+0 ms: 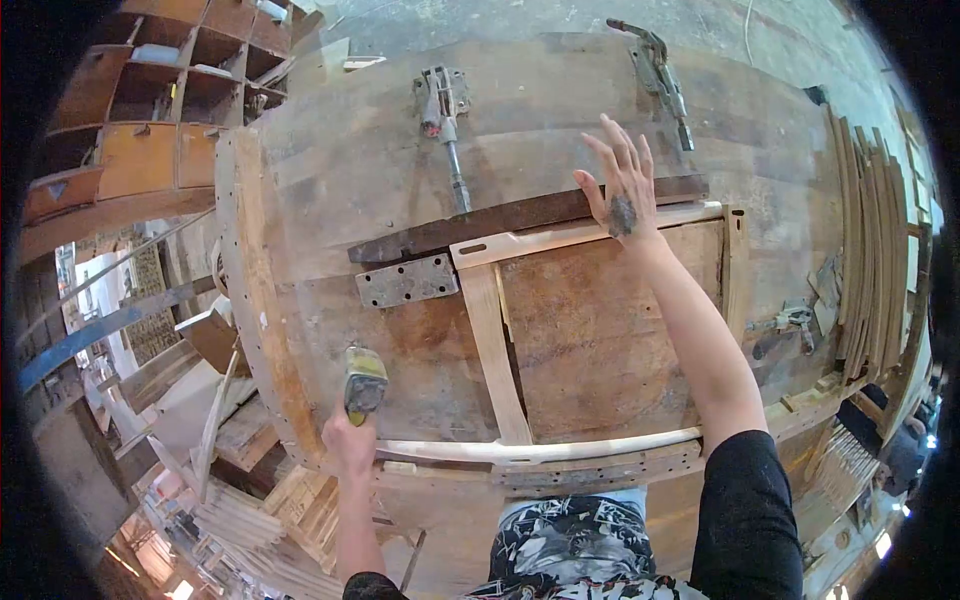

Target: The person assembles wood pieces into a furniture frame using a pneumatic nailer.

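Head view: left hand point(350, 447) clamped round yellow-grey tool point(366, 385), near left; right hand point(625, 190) splayed over wooden frame point(496, 350), central on worktop point(320, 190), contact unclear; best keep frame square.

2 clamps point(446, 122) behind the wooden frame point(497, 350) on the workbench point(560, 110), slats point(868, 240) to the right.
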`<action>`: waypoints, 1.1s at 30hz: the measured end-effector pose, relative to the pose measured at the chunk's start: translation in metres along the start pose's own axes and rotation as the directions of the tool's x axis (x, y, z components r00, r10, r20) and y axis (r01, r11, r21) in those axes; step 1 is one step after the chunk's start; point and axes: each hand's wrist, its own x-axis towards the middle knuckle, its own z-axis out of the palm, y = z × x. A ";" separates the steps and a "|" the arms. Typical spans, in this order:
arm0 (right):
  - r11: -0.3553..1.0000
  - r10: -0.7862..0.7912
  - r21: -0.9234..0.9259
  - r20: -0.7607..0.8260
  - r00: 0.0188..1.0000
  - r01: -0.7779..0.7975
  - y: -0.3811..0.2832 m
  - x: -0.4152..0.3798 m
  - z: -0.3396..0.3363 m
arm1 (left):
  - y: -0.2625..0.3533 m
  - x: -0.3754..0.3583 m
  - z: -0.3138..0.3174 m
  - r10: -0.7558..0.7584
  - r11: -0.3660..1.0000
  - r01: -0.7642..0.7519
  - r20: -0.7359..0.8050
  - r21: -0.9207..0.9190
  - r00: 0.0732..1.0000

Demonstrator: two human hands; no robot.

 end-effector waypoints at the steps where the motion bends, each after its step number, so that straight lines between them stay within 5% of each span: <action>1: 1.000 0.003 0.003 -0.001 1.000 -0.003 0.001 -0.001 -0.001 | 0.001 0.004 -0.008 0.036 0.999 -0.035 0.013 -0.040 0.999; 4: 1.000 0.016 0.024 -0.025 1.000 -0.016 0.001 0.000 -0.002 | 0.047 0.010 -0.042 0.273 0.955 -0.271 -0.002 -0.122 0.962; 8: 0.997 0.030 0.069 -0.078 0.997 -0.025 0.003 -0.001 -0.002 | 0.123 0.035 -0.050 0.607 0.777 -0.608 -0.063 -0.165 0.792; 11: 0.996 0.043 0.088 -0.113 0.993 -0.033 0.005 -0.001 -0.001 | 0.152 0.054 -0.044 0.755 0.656 -0.754 -0.014 0.039 0.656; 17: 0.989 0.075 0.135 -0.097 0.992 -0.062 0.008 -0.004 0.000 | 0.194 0.071 -0.049 0.792 0.494 -0.827 0.255 0.268 0.555; 20: 0.985 0.093 0.154 -0.097 0.991 -0.078 0.010 -0.004 0.000 | 0.197 0.074 -0.048 0.826 0.416 -0.849 0.255 0.326 0.503; 33: 0.982 0.090 0.179 -0.160 0.983 -0.061 0.010 -0.005 0.001 | 0.206 0.068 -0.047 0.720 0.497 -0.772 0.307 0.396 0.622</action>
